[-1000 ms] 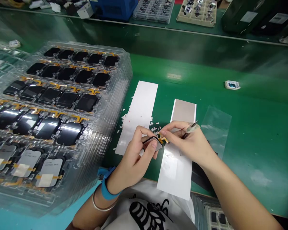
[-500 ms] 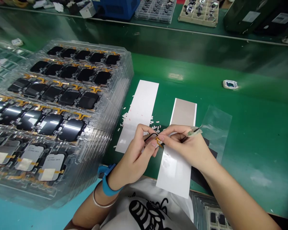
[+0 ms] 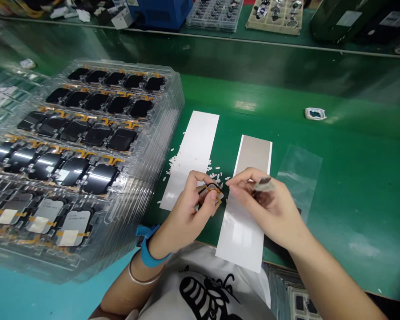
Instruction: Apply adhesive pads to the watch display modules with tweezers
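My left hand (image 3: 186,213) pinches a small dark screen module (image 3: 210,193) with an orange flex cable, held just above the green mat. Just right of it, my right hand (image 3: 265,202) holds a pair of tweezers (image 3: 262,184) between the fingers; its thumb and forefinger tips are a short gap away from the module. Both hands hover over the near ends of two paper strips, a white strip (image 3: 193,155) on the left and a greyish strip (image 3: 248,195) on the right. Small white scraps (image 3: 216,175) lie between the strips.
A stack of clear plastic trays (image 3: 86,146) full of dark screen modules fills the left. A clear film sheet (image 3: 298,171) lies right of the strips. A small white-blue piece (image 3: 315,114) sits farther right. Trays and a blue box (image 3: 160,11) line the far edge.
My right hand has drawn slightly away from the module's flex cable, which its fingertips touched before. The left hand has tilted the module a little. The view shifted slightly.
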Motion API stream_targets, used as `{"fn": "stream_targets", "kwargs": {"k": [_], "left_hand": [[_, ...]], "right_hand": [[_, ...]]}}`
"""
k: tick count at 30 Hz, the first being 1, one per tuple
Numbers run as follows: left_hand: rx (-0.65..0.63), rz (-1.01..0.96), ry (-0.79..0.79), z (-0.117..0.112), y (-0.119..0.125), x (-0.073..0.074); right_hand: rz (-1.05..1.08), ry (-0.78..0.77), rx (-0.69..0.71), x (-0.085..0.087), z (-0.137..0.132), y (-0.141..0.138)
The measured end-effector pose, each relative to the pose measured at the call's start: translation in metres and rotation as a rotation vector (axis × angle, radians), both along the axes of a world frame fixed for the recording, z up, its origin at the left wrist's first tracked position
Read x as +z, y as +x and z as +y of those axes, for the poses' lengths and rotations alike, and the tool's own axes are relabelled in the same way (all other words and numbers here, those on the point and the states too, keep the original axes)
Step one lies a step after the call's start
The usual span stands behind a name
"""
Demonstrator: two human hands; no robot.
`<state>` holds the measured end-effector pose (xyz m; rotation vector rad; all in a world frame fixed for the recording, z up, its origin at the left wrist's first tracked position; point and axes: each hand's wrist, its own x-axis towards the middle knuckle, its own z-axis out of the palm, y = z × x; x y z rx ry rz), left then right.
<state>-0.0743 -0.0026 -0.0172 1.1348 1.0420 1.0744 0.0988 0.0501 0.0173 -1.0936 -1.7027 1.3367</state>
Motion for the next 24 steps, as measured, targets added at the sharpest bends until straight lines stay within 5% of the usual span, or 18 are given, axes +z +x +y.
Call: {"fn": "stream_targets", "kwargs": {"k": [6,10,18,24], "left_hand": [[0.011,-0.017,0.012,0.0,0.002,-0.001],[-0.005,0.004,0.013,0.0,0.0,-0.002],[-0.245,0.48,0.148,-0.01,0.018,0.021],[-0.274,0.593,0.187,-0.006,0.031,0.023]], "right_hand": [[-0.017,0.276,-0.03,0.01,-0.002,0.02],[-0.078,0.404,-0.169,0.005,-0.012,0.037],[0.092,0.127,-0.459,-0.027,-0.04,0.062],[0.099,0.065,-0.545,-0.035,-0.039,0.057]]}}
